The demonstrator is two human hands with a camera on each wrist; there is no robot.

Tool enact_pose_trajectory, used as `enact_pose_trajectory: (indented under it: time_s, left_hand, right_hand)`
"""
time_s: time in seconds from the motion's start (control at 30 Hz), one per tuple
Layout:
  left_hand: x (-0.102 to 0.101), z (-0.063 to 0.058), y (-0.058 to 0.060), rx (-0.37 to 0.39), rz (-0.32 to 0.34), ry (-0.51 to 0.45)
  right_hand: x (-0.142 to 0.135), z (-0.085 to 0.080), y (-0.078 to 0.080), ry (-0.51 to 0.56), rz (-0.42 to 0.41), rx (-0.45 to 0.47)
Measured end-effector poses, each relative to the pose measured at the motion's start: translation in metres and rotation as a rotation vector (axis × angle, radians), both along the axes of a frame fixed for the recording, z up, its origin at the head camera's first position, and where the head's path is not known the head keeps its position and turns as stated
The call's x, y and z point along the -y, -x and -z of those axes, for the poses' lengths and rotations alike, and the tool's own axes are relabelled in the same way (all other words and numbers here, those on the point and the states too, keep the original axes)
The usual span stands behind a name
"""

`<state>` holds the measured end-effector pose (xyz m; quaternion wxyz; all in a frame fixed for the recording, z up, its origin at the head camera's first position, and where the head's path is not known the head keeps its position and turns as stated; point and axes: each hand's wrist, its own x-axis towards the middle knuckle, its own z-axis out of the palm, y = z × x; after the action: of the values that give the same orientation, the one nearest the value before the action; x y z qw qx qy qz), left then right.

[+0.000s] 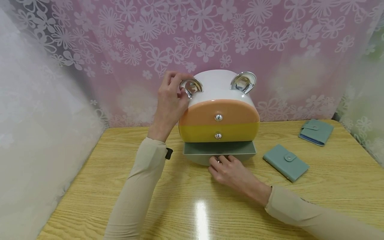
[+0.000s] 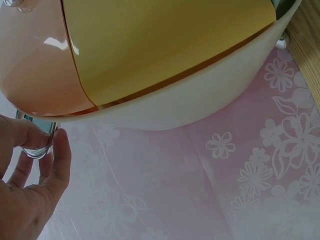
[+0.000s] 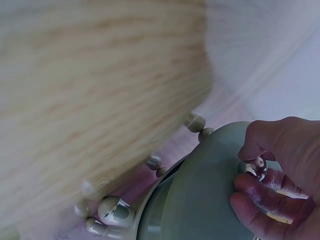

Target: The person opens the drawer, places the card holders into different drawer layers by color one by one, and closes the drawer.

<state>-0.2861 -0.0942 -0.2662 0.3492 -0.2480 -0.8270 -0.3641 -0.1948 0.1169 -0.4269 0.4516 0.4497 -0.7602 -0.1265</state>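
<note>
A rounded white drawer box (image 1: pixel 214 81) with silver ears stands on the table, its orange drawer (image 1: pixel 198 113) and yellow drawer (image 1: pixel 195 131) pushed in. Below them the grey-green bottom drawer (image 1: pixel 192 158) is pulled out toward the person. My left hand (image 1: pixel 171 100) grips the box's left silver ear (image 1: pixel 195 86), thumb in front and fingers behind, as the left wrist view also shows. My right hand (image 1: pixel 229 171) pinches the round silver knob (image 3: pixel 254 169) on the bottom drawer's front. The part of the drawer's inside seen from the head is grey-green.
Two green snap wallets lie right of the box: one wallet (image 1: pixel 286 162) close by, the other wallet (image 1: pixel 316 132) near the table's back right corner. Small silver ball feet (image 3: pixel 116 211) hold the box off the wooden table (image 1: pixel 168 206). A pink floral curtain (image 1: pixel 192 40) hangs behind.
</note>
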Motion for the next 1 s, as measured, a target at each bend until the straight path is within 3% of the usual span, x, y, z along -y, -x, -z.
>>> enact_pose_trajectory:
  time_s: [1.0]
  left_hand:
    - [0.0, 0.001, 0.001, -0.025, 0.001, 0.005]
  right_hand:
    - [0.0, 0.0, -0.011, 0.018, -0.04, 0.022]
